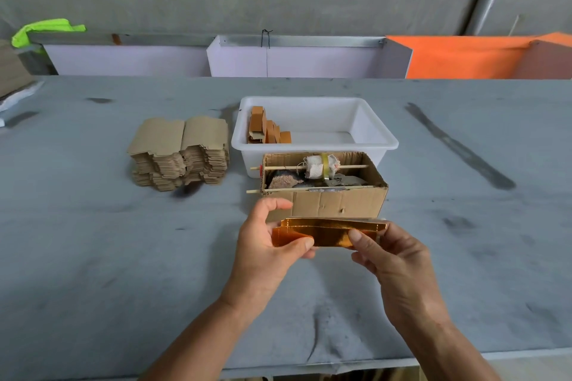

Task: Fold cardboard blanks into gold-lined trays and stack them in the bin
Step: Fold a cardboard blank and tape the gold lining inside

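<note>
- Two hands hold one gold-lined blank (328,233) in the air above the grey table (93,257), just on the near side of the cardboard box (337,199).
- The blank's long axis runs left to right across the view; its shiny gold face points toward the camera and upward, and its long edges are bent up into a shallow trough.
- The left hand (266,244) pinches the blank's left end, thumb on the gold face, the other fingers curled behind; the forefinger arches free above it.
- The right hand (393,260) pinches the right end the same way, thumb pressed on the gold lining, fingers behind.
- The cardboard box, open at the top, holds dark lumps of stuff I cannot identify; two thin sticks (309,167) cross it, the far one carrying a wad of white cloth (318,167) bound with yellow tape.
- Touching the far side of the box stands the white plastic bin (374,130); in its left end a short row of folded trays (267,130) leans together, brown outsides showing.
- Left of the box and a little farther off lies a tall stack of flat brown blanks (179,153).
</note>
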Demonstrator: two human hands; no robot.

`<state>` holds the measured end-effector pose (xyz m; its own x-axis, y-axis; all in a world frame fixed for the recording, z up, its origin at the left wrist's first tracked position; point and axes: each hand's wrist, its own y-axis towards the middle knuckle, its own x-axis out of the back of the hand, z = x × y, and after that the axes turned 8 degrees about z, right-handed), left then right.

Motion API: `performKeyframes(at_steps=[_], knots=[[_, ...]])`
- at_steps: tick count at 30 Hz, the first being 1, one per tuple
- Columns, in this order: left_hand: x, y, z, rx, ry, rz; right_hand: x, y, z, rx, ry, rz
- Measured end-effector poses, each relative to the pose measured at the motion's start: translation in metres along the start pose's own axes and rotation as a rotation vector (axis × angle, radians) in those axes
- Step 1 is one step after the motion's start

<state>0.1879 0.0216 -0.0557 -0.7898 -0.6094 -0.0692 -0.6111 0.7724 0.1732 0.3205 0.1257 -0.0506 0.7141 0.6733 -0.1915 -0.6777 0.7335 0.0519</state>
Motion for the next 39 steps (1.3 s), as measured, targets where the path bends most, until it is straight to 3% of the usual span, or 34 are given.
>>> performKeyframes(at_steps=[4,12,22,28,39], knots=[[0.001,-0.001,-0.007,0.012,0.039,0.09,0.004,0.001,-0.001,0.042,-0.014,0.034],[0.012,0.011,-0.023,0.197,0.12,0.231,0.008,0.002,-0.001,0.122,-0.021,0.161],[0.014,0.017,-0.022,0.17,0.357,0.382,0.006,0.004,-0.006,0.091,-0.048,0.159],[0.011,0.017,-0.019,0.101,0.456,0.329,-0.001,0.002,-0.007,0.073,-0.039,0.082],[0.006,0.017,-0.017,0.107,0.458,0.414,-0.012,0.002,-0.018,0.049,0.078,-0.1]])
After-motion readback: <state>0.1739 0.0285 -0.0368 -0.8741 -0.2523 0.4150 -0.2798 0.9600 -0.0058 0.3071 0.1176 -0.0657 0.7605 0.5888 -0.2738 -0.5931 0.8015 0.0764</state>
